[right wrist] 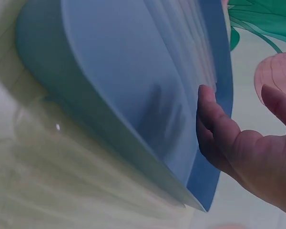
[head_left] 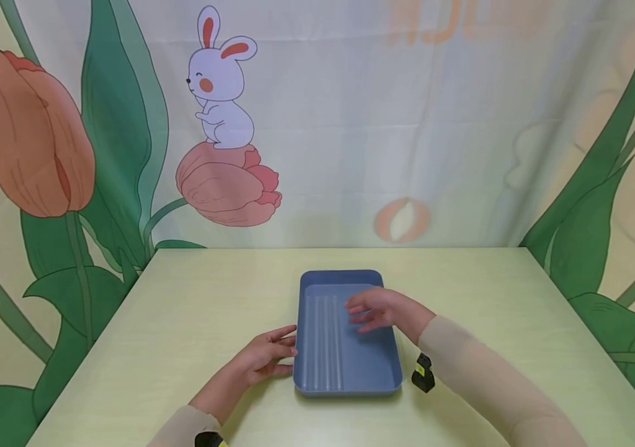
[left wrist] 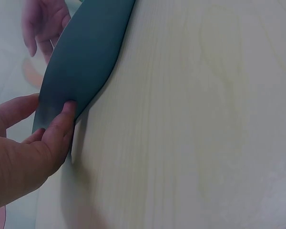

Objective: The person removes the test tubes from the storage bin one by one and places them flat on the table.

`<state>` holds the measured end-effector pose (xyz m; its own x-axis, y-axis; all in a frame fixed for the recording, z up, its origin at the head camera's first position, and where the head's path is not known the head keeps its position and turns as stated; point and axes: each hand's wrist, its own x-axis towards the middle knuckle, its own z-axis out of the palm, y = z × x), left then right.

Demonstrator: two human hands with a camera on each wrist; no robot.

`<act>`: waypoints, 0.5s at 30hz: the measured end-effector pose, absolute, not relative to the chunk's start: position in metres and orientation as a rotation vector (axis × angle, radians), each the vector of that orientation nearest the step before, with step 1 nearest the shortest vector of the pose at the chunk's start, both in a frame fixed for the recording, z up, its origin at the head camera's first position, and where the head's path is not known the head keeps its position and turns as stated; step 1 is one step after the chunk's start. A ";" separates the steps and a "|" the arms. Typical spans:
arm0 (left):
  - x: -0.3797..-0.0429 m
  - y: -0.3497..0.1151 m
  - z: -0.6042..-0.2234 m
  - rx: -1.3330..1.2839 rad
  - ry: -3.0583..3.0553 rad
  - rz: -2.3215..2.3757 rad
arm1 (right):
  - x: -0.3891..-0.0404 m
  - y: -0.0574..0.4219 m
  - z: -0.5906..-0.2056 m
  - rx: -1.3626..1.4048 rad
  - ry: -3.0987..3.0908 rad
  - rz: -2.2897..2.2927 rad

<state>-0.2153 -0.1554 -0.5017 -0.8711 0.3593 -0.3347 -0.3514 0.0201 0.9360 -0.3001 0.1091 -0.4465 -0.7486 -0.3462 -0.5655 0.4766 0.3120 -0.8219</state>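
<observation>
A blue rectangular tray (head_left: 367, 366) lies on the pale wood-look table, with raised ridges running along its left half and a flat right half. My left hand (head_left: 267, 357) is at the tray's left side, its spread fingertips touching the outer wall (left wrist: 86, 52). Over the right half hovers my right hand (head_left: 378, 308), fingers loosely bent and holding nothing. In the right wrist view this hand (right wrist: 243, 148) casts a shadow on the tray floor (right wrist: 128, 62).
The table (head_left: 228, 292) reaches back to a hanging cloth (head_left: 339, 136) printed with a rabbit and tulips. Black wrist devices show near both sleeves, one of them (head_left: 423, 373) just right of the tray.
</observation>
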 end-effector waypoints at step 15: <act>-0.216 -0.155 -0.502 -0.007 1.818 1.901 | -0.298 0.089 -0.464 0.191 1.904 -1.485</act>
<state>-0.2159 -0.1555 -0.5020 -0.8721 0.3501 -0.3419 -0.3572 0.0221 0.9338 -0.2980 0.0888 -0.4638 -0.7414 -0.2958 -0.6024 0.5124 0.3301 -0.7927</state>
